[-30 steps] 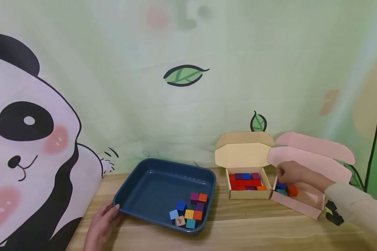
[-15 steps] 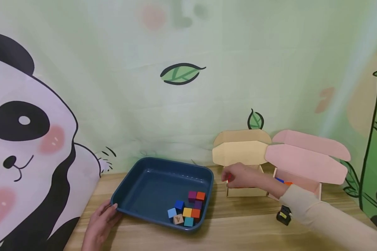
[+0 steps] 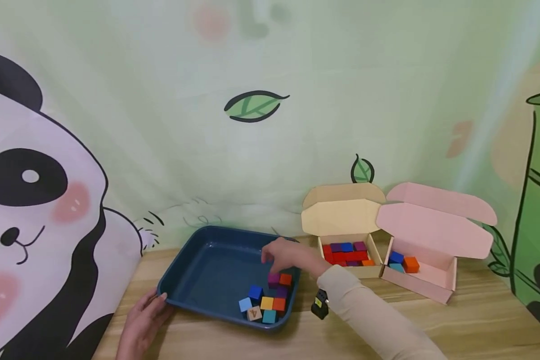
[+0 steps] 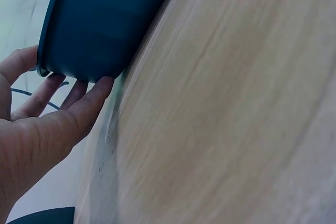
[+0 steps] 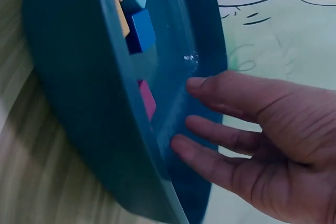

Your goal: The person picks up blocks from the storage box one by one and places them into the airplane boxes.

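In the head view my left hand (image 3: 141, 320) rests its fingertips against the outside of the dark blue tray (image 3: 207, 280) at its near left corner. The left wrist view shows those fingertips (image 4: 105, 85) on the tray's outer wall. My right hand (image 3: 285, 255) is over the tray's right side, just above a purple cube (image 3: 274, 280). Its fingers are apart with nothing between them in the right wrist view. Near the purple cube lie an orange cube (image 3: 285, 279), a blue cube (image 3: 255, 292), a yellow cube (image 3: 267, 303), a wooden cube marked 4 (image 3: 254, 314) and several others.
Right of the tray stands an open yellow box (image 3: 355, 272) packed with red, purple, blue and orange cubes. Beside it is an open pink box (image 3: 432, 287) holding a blue, a teal and an orange cube. A printed panda cloth (image 3: 252, 165) hangs behind the wooden table (image 3: 387, 320).
My right hand has moved left, from the pink box past the yellow box to above the tray. My left hand stays at the tray's corner. The view has shifted slightly.
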Action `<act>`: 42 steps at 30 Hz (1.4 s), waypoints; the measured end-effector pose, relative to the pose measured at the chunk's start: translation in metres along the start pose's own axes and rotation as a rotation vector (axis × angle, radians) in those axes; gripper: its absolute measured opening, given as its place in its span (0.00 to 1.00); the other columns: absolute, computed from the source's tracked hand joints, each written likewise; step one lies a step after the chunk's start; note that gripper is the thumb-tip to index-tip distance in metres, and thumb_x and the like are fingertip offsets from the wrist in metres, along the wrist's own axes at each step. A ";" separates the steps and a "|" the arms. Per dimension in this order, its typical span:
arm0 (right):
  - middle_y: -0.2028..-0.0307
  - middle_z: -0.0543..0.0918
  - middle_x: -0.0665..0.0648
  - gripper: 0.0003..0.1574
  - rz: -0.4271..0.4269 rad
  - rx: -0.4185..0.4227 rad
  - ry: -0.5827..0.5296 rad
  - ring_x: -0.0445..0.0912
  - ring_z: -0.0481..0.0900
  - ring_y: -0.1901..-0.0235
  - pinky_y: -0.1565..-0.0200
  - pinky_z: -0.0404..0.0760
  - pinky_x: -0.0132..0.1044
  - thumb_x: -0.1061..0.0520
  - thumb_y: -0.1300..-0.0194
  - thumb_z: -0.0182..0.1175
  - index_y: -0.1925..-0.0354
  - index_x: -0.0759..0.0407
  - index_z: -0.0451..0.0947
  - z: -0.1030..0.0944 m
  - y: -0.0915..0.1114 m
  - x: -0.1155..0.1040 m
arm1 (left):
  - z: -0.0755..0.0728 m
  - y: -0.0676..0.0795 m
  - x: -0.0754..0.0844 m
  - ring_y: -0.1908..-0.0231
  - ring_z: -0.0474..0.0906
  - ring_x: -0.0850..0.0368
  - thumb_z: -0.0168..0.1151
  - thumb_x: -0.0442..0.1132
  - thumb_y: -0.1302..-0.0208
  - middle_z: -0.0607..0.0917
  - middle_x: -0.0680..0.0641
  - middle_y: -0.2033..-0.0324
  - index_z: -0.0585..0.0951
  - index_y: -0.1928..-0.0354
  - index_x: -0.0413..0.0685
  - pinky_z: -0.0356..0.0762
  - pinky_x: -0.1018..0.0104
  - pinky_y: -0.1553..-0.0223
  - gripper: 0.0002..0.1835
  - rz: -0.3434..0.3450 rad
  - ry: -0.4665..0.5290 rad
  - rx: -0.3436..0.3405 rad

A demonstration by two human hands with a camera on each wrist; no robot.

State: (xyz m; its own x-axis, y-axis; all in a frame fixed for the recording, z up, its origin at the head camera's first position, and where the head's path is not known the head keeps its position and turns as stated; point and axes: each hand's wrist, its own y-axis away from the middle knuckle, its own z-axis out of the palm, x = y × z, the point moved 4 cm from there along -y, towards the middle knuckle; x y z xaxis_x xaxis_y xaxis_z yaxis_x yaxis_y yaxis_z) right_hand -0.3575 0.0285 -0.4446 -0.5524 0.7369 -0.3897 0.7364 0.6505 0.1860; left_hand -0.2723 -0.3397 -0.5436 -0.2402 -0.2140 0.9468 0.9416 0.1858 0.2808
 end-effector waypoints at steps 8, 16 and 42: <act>0.60 0.82 0.48 0.21 0.184 -0.061 0.065 0.42 0.75 0.67 0.64 0.82 0.31 0.54 0.44 0.78 0.53 0.50 0.83 0.013 -0.018 -0.005 | 0.001 -0.001 0.003 0.54 0.81 0.68 0.64 0.38 0.28 0.80 0.61 0.57 0.64 0.28 0.46 0.81 0.61 0.42 0.31 0.014 -0.003 0.003; 0.68 0.80 0.47 0.14 0.267 -0.082 0.024 0.43 0.76 0.68 0.66 0.83 0.34 0.57 0.47 0.80 0.68 0.50 0.81 0.022 -0.020 -0.004 | 0.000 0.001 0.001 0.54 0.82 0.67 0.65 0.36 0.29 0.81 0.62 0.59 0.76 0.44 0.58 0.82 0.61 0.42 0.16 0.012 0.039 -0.001; 0.69 0.82 0.46 0.11 0.041 0.079 0.004 0.40 0.75 0.70 0.67 0.79 0.30 0.58 0.43 0.76 0.62 0.54 0.85 0.008 -0.015 0.001 | 0.002 0.000 -0.002 0.55 0.81 0.67 0.66 0.38 0.30 0.80 0.59 0.55 0.73 0.37 0.53 0.80 0.60 0.40 0.23 -0.016 -0.001 0.015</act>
State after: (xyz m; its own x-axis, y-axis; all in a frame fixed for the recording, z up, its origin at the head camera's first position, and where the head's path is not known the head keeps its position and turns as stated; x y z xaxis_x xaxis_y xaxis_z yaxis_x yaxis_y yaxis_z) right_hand -0.3664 0.0184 -0.4548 -0.5224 0.7638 -0.3792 0.7872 0.6029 0.1298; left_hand -0.2719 -0.3376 -0.5456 -0.2558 -0.2162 0.9422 0.9339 0.1965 0.2987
